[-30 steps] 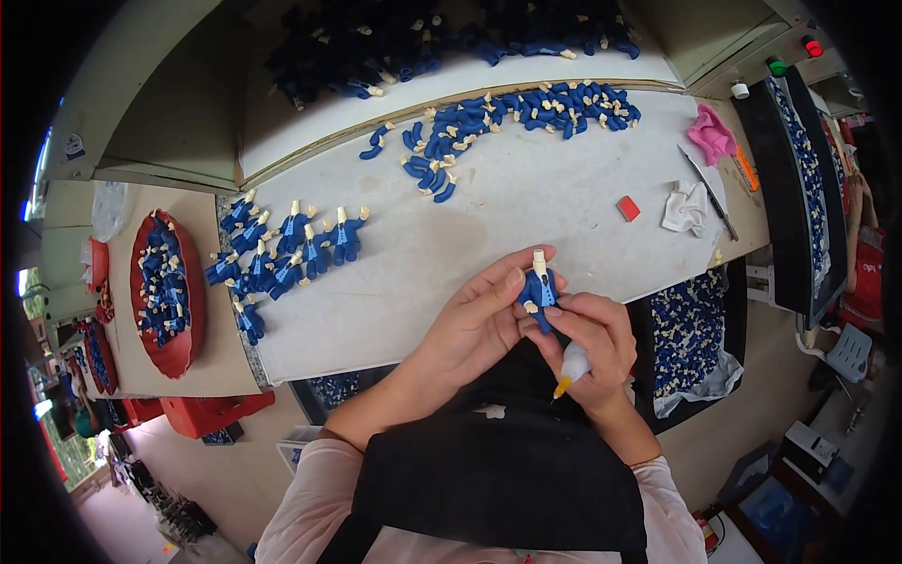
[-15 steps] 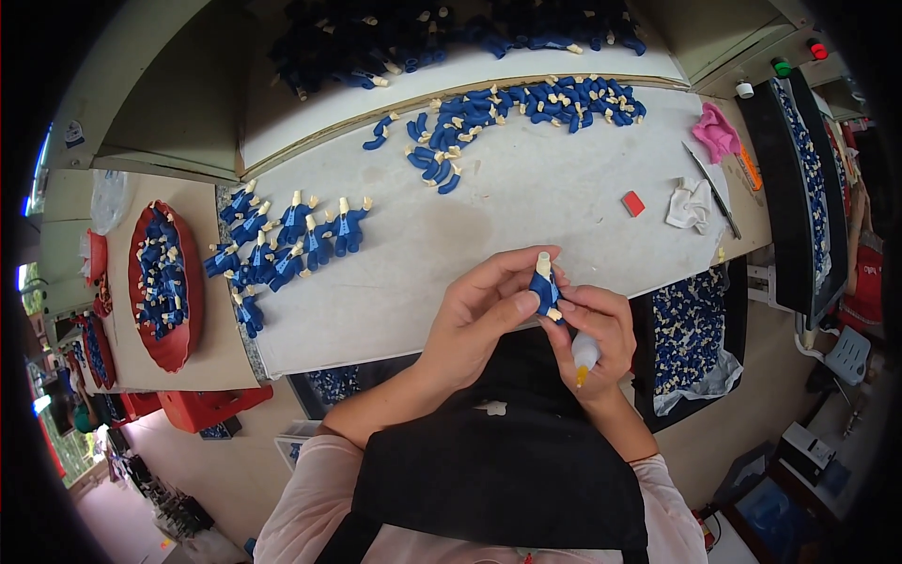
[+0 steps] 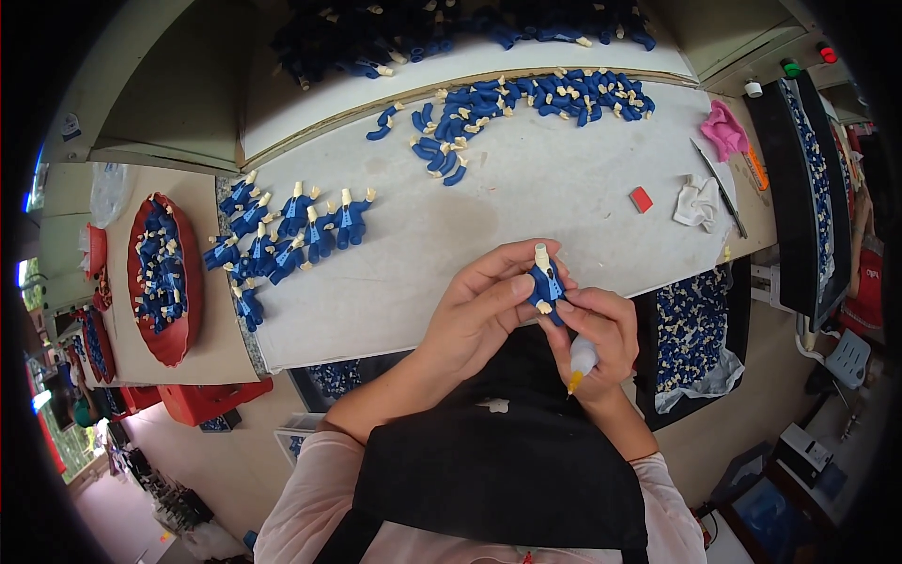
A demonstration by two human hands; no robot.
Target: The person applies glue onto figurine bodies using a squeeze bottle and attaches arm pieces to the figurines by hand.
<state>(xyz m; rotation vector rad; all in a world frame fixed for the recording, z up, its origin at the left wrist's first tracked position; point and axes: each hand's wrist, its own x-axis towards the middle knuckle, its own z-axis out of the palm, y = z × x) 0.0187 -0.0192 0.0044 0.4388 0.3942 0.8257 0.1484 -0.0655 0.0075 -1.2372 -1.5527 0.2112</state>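
Observation:
Between my two hands, above the front edge of the white worktable [image 3: 376,310], is a small blue figurine body [image 3: 545,282] with a cream neck and hand piece. My left hand [image 3: 479,299] pinches it from the left with thumb and fingers. From the right, the fingertips of my right hand [image 3: 601,334] grip its lower part. A small white bottle with a yellow nozzle [image 3: 582,362] is also tucked in my right hand, nozzle pointing down. To the left, several similar figurine bodies [image 3: 296,211] lie in a group.
Loose blue arms [image 3: 460,113] are heaped at the table's back. On the right lie a red block [image 3: 641,199], white cloth [image 3: 696,203], a thin tool [image 3: 719,188] and pink cloth [image 3: 723,132]. A red basket [image 3: 193,282] of blue parts stands left; a filled tray [image 3: 693,329] sits lower right.
The figurine body has turned between my fingers, so its light-blue front now shows more. The bottle's nozzle has tipped slightly left. My head view has shifted a little.

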